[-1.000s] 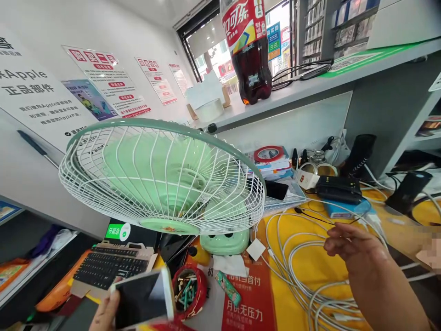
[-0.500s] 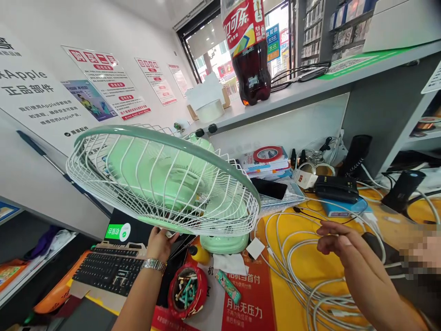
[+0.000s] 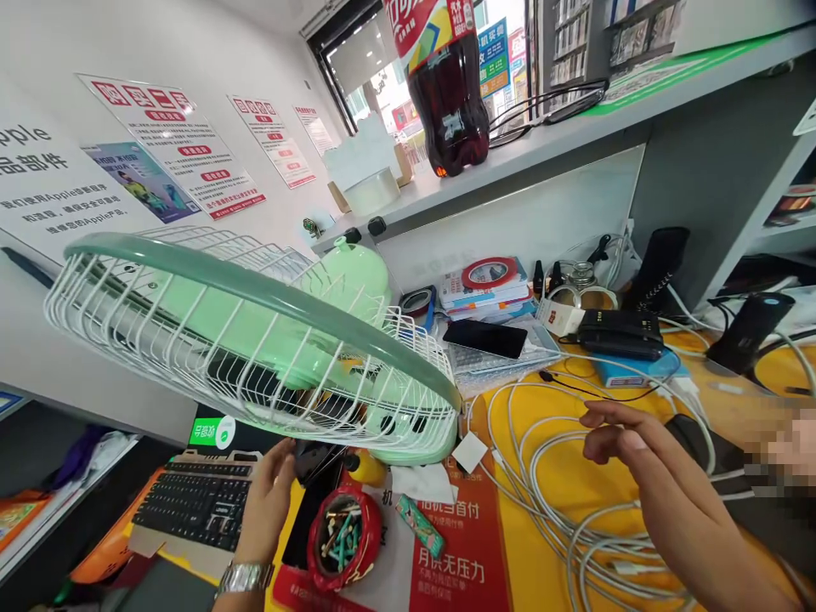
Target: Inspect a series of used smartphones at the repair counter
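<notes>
A pale green desk fan with a white wire cage and darker green rim [image 3: 268,297] stands tilted in front of me; its cage hides much of its base. My left hand [image 3: 264,497], with a metal watch [image 3: 244,577] on its wrist, is just below the cage's lower edge. Its thumb and fingers are apart, close to a dark object [image 3: 312,459] that I cannot make out. My right hand [image 3: 663,484] hovers over coiled white cables [image 3: 541,476], its fingers stretched out with nothing in them.
A keyboard [image 3: 197,501] lies left. In front are a red-rimmed bowl of small sticks [image 3: 344,540], a yellow bottle [image 3: 365,467] and a green packet [image 3: 419,525]. A phone [image 3: 485,338] lies behind. A cola bottle [image 3: 446,110] stands on the shelf.
The fan's cage has swung left and tilted differently. My left hand has come down and away from its lower edge. My right hand has barely moved.
</notes>
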`<state>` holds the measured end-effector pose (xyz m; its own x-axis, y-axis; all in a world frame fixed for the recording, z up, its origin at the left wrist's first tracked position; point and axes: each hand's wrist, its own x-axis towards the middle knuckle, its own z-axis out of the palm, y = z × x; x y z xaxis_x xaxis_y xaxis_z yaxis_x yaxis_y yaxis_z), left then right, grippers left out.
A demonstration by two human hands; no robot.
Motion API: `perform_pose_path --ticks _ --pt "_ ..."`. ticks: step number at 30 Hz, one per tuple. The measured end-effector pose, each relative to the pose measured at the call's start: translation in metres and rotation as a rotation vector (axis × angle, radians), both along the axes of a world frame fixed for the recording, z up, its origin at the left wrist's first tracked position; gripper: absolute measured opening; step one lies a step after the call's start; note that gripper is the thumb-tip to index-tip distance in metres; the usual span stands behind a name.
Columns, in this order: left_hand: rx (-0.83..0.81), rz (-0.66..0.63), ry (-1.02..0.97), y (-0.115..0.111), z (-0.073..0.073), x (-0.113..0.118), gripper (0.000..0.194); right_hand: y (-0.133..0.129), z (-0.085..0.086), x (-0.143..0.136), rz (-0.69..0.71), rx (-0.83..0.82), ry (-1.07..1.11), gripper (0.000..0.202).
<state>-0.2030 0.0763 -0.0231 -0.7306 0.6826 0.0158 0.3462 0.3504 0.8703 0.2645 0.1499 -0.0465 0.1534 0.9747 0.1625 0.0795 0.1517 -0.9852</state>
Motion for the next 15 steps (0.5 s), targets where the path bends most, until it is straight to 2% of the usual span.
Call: perform_pose_path --ticks 5,8,11,15 --pt "-0.167 -0.029 0.190 -0.049 -0.018 0.008 0.044 0.001 0.004 0.000 -0.015 -0.017 -0.032 0.035" --pt "-0.166 -0.039 0.258 -0.061 -0.025 0.011 0.044 0.000 0.005 0.000 -0.011 -0.017 -0.030 0.035" --pt "-0.099 -0.057 0.291 -0.049 -0.018 0.012 0.038 0.000 0.005 -0.001 0.007 -0.029 -0.026 0.033" --pt "0.039 -0.098 0.239 -0.001 0.004 0.009 0.026 0.000 0.008 -0.002 -0.004 -0.029 -0.048 0.034"
